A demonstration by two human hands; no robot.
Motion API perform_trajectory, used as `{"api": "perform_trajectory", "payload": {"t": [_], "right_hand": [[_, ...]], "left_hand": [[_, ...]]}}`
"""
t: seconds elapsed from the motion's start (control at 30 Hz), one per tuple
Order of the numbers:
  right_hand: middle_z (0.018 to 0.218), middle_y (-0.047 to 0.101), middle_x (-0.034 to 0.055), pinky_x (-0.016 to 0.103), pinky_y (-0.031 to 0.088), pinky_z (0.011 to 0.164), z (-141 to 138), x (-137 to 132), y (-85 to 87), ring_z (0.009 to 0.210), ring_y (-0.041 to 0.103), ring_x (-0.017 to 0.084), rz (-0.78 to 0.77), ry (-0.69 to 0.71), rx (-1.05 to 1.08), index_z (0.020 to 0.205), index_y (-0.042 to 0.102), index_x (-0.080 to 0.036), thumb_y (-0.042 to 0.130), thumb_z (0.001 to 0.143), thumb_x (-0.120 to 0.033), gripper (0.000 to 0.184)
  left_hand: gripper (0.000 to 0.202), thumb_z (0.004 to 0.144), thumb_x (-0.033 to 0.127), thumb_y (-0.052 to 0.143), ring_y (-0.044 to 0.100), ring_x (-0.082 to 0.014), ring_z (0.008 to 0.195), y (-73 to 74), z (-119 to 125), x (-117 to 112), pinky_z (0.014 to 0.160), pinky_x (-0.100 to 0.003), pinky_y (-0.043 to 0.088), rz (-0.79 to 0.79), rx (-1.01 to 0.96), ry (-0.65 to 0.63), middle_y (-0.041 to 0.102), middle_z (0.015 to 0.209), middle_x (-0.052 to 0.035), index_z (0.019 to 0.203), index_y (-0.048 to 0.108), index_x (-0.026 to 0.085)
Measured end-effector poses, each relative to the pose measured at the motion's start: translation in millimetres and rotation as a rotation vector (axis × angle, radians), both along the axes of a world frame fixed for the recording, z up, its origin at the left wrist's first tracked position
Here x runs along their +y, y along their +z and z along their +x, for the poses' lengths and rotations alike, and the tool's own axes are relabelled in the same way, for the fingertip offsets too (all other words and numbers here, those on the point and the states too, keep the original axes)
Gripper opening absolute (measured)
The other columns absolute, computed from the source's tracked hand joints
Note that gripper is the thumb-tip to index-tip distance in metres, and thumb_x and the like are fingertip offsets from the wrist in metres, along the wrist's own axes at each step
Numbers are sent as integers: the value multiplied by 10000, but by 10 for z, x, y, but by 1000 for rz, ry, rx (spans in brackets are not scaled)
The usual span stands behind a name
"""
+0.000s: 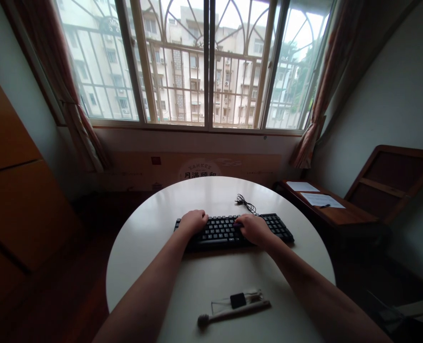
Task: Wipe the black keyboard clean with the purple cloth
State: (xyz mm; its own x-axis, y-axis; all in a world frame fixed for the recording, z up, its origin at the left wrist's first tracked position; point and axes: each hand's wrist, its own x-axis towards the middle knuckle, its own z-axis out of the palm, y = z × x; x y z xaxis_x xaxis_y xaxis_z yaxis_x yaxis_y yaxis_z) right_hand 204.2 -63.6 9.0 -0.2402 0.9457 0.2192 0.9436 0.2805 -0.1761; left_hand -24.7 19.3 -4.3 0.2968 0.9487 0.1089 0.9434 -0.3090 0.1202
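A black keyboard lies across the middle of a round white table. My left hand rests on its left end, fingers bent down onto the keys. My right hand sits on the keys right of centre, fingers also curved over them. Neither hand holds anything. The keyboard's coiled black cable lies loose on the table just behind it.
Near the table's front edge lie a white-handled brush and a small black item in clear wrapping. A low wooden desk with papers stands at the right, a wooden cabinet at the left, and a barred window behind.
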Motion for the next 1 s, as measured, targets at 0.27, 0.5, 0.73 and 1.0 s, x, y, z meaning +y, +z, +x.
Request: {"api": "perform_trajectory", "payload": {"t": [0.27, 0.5, 0.73, 1.0], "right_hand": [[1016, 674, 22, 248, 408, 813, 141, 9, 9, 945, 600, 174, 47, -1, 88, 998, 674, -261, 486, 830, -248, 252], [1033, 674, 23, 261, 417, 836, 321, 49, 49, 964, 598, 179, 150, -83, 208, 1025, 665, -257, 507, 813, -223, 266], [967, 696, 8, 258, 427, 796, 249, 1, 38, 909, 618, 178, -2, 68, 125, 975, 682, -272, 556, 747, -188, 273], [979, 705, 12, 261, 426, 828, 281, 22, 35, 925, 621, 182, -69, 94, 83, 977, 703, -268, 522, 756, -187, 297]], "left_hand": [[372, 868, 417, 342, 597, -233, 920, 10, -4, -13, 734, -311, 445, -12, -8, 5, 672, 998, -83, 896, 654, 216], [378, 865, 426, 334, 595, -237, 908, -8, -16, 5, 732, -316, 440, -19, -12, -5, 669, 994, -80, 897, 653, 226], [373, 863, 425, 334, 600, -241, 878, -6, -16, 10, 690, -318, 442, 3, -8, -24, 671, 968, -80, 875, 646, 220], [376, 862, 424, 331, 600, -242, 876, -16, -21, 3, 683, -318, 442, 20, -3, -17, 673, 962, -79, 866, 644, 217]]}}
